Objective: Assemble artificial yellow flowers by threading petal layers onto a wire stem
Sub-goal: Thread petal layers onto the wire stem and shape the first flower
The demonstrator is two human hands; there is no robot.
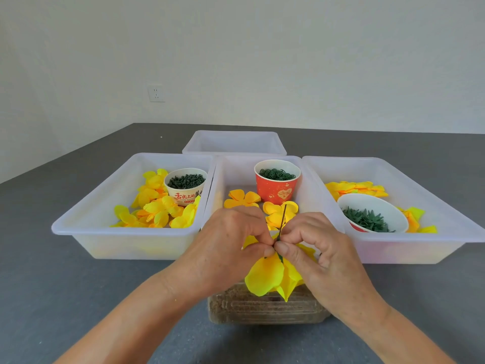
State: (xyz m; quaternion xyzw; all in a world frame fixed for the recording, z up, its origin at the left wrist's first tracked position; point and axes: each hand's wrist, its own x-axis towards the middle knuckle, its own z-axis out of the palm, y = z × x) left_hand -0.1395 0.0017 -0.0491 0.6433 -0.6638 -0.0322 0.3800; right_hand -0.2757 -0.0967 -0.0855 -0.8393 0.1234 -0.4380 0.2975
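Both our hands meet low in the middle of the view, above a clear box [267,308] of brownish material on the grey counter [65,279]. Our left hand [225,248] and right hand [317,248] each pinch the green stem [282,222] between thumb and curled fingers, fingertips touching at the same spot. Yellow petals [267,277] hang on the stem just under that pinch, drooping toward us over the box. The stem's free end rises slanting away from us, over the middle tray [309,179].

That tray holds a red cup [277,191] filled with dark green rings, and a few orange-yellow petal layers [242,198] lying flat in front of it. The left tray [105,206] carries a heap of yellow petals and a cream cup [185,191] of dark green pieces. The right tray [446,206] holds more yellow petals and a tilted white-lined bowl [372,214] of spiky green pieces. A fourth tray [233,140] sits behind the middle one; we cannot tell what is inside. A wall socket [156,93] shows on the white wall.
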